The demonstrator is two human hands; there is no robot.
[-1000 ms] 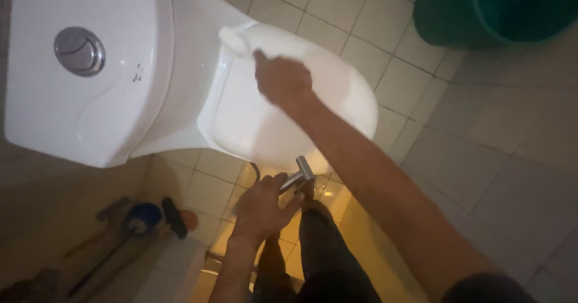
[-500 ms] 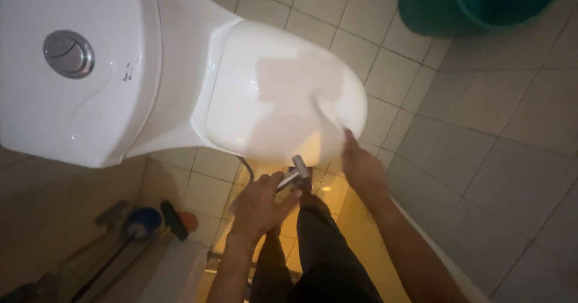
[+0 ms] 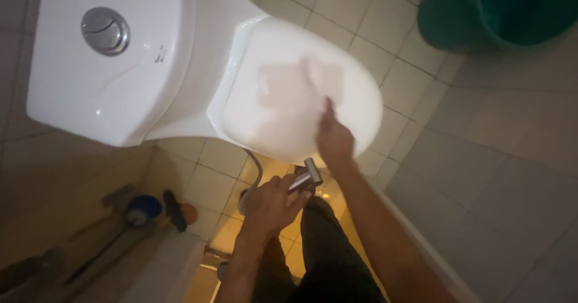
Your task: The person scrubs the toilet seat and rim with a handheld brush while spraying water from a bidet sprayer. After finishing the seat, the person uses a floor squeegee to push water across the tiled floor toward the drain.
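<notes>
Fingers of the right hand point(image 3: 333, 139) lie together, flat on the closed white toilet lid point(image 3: 283, 74); the left hand point(image 3: 274, 204) grips a metal spray nozzle point(image 3: 306, 178) above the pale tiled floor point(image 3: 481, 158).

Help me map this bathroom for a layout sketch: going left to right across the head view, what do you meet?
Brush with blue head on the floor → round flush button → left hand holding the metal sprayer → right hand on the toilet lid → green bucket.
</notes>
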